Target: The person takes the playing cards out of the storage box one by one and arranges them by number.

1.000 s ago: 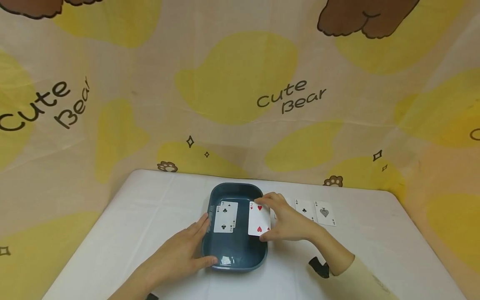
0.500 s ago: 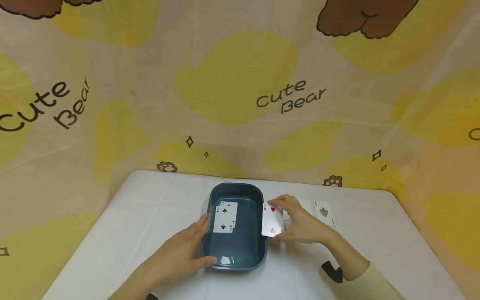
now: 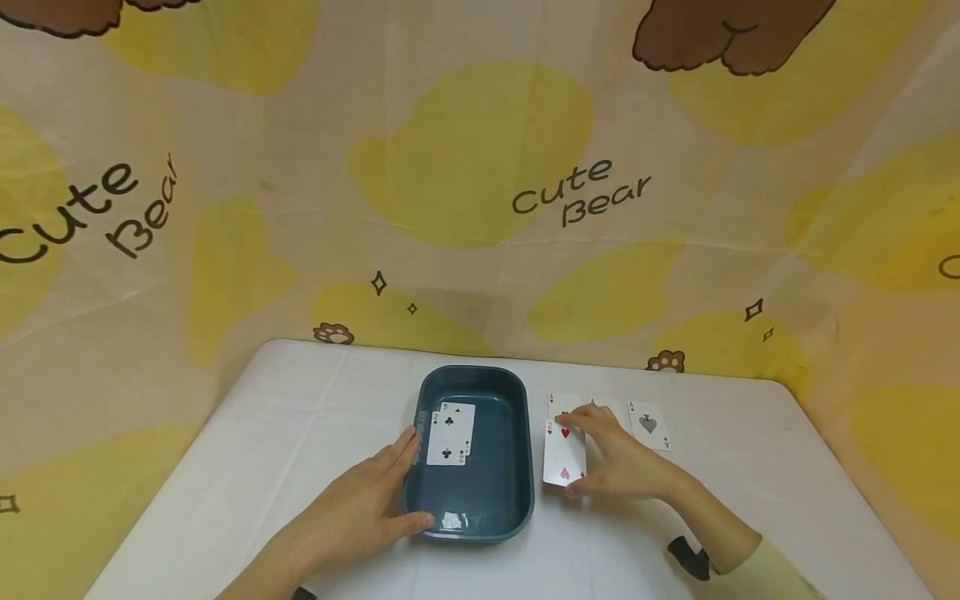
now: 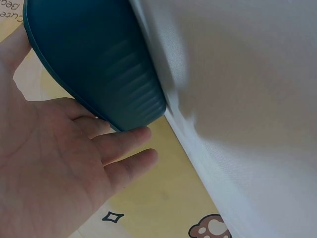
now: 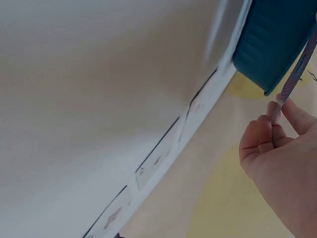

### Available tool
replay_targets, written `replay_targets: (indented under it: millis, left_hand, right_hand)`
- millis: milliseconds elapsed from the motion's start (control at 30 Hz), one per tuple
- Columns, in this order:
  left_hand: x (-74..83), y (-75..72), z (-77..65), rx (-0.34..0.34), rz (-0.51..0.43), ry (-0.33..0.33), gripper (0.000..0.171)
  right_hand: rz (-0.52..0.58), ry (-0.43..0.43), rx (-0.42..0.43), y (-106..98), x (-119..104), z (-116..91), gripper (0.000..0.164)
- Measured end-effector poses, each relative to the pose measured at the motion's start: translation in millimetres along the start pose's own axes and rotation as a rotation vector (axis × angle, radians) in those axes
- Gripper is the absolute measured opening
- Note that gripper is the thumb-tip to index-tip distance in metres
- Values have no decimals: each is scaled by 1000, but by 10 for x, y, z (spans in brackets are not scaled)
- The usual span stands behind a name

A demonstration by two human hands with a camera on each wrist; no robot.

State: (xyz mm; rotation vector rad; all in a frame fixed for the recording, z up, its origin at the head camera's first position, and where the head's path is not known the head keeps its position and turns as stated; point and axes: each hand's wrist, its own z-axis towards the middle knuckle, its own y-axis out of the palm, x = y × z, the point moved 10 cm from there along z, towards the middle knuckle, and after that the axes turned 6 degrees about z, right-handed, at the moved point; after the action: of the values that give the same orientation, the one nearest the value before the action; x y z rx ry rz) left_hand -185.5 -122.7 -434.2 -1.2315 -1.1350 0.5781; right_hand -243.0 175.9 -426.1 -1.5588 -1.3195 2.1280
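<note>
My right hand (image 3: pixel 622 458) pinches a playing card, the two of hearts (image 3: pixel 565 450), by its top and bottom edges. The card is just right of the dark blue tray (image 3: pixel 480 533), face up and overlapping the leftmost ace in the head view. In the right wrist view the patterned card back (image 5: pixel 299 64) shows edge-on between thumb and fingers. My left hand (image 3: pixel 352 508) rests against the tray's left rim, fingers extended and thumb at the near corner. Inside the tray lie the two of clubs (image 3: pixel 444 442) and a black three (image 3: pixel 467 412), partly covered by it.
Right of the tray several face-up cards lie in a row: a partly hidden ace (image 3: pixel 562 403), another card (image 3: pixel 603 403) mostly behind my hand, and the ace of spades (image 3: pixel 648 425). White cloth (image 3: pixel 330 392) covers the table; a printed curtain (image 3: pixel 450 167) stands behind.
My right hand has carried the two of hearts rightward, from above the tray's right side to beyond its right rim and slightly nearer me. The left hand and tray have stayed put.
</note>
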Motion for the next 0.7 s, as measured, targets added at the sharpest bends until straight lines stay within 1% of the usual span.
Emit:
replay_targets:
  millis: [167, 333, 567, 700]
  left_hand:
    - [2, -8, -5, 1, -7, 3, 106]
    - [5, -16, -14, 3, -6, -2, 107]
    - [8, -21, -16, 9, -5, 1, 106]
    - [6, -14, -11, 7, -6, 2, 107]
  right_hand:
    - [-16, 16, -15, 34, 61, -36, 89]
    - [-68, 31, -28, 66, 123, -60, 89]
    - [-63, 59, -58, 123, 218, -80, 88]
    - [-79, 77, -73, 168, 257, -83, 86]
